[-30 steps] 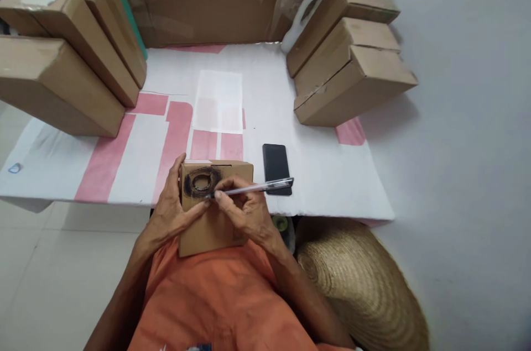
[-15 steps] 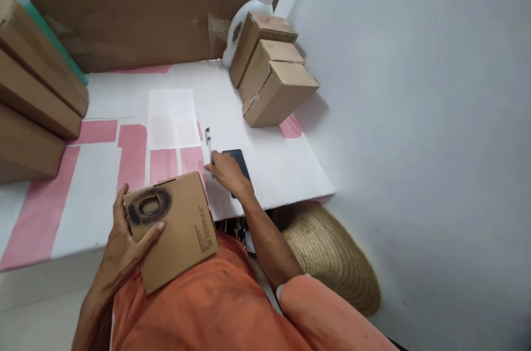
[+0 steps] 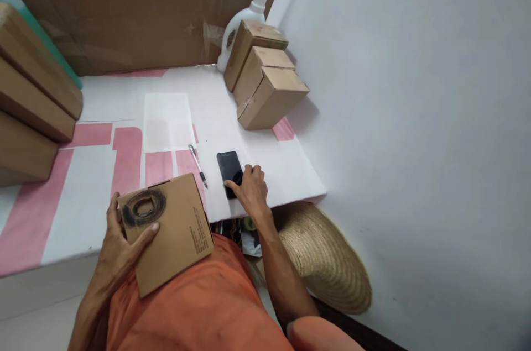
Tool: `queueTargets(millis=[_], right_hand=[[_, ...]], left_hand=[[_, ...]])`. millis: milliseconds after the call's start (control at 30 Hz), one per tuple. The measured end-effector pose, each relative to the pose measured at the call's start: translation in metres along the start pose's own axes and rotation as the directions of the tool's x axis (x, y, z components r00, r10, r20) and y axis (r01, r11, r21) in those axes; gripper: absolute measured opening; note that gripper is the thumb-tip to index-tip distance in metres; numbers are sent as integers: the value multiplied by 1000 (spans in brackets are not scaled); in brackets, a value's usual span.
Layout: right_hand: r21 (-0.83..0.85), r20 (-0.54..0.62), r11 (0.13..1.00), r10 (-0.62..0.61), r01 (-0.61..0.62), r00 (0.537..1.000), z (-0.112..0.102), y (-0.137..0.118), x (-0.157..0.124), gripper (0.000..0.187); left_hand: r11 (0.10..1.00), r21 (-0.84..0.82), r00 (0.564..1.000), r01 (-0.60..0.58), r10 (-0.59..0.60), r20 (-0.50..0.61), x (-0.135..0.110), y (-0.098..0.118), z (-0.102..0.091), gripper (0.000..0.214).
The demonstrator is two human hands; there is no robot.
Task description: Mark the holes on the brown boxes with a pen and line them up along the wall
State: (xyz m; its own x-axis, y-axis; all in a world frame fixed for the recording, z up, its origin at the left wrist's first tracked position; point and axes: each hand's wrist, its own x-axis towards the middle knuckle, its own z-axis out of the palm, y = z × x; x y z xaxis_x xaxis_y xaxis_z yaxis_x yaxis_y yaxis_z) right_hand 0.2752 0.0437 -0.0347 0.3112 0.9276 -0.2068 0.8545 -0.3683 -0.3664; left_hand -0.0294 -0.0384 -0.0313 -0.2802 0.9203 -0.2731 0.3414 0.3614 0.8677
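A brown cardboard box rests tilted on my lap against the table edge. It has a dark scribbled ring around a small cut-out and printed text at its right side. My left hand grips its left side, the thumb lying on top. On the table, a black smartphone lies flat with its screen dark. My right hand is closed over the phone's lower part, thumb at the left edge and fingers at the right. Left of the phone lies a clear pen with a black grip.
White paper lies on the pink-and-white table cover. Cardboard boxes and a white jug stand at the back right. More boxes and a green bottle are at left. A straw hat sits below, beside the wall.
My right hand has let go of the pen, which now lies on the table, and has moved right onto the smartphone. My left hand still holds the box.
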Motion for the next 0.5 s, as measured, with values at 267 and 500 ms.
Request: queueTargets(millis=[267, 500], right_hand=[[456, 148, 887, 5, -72, 989, 17, 26, 16, 37], [894, 233, 434, -242, -110, 942, -2, 4, -27, 51]], left_hand=[[1000, 6, 998, -29, 29, 52, -4, 5, -2, 103], [1000, 3, 999, 1, -1, 54, -5, 2, -3, 98]])
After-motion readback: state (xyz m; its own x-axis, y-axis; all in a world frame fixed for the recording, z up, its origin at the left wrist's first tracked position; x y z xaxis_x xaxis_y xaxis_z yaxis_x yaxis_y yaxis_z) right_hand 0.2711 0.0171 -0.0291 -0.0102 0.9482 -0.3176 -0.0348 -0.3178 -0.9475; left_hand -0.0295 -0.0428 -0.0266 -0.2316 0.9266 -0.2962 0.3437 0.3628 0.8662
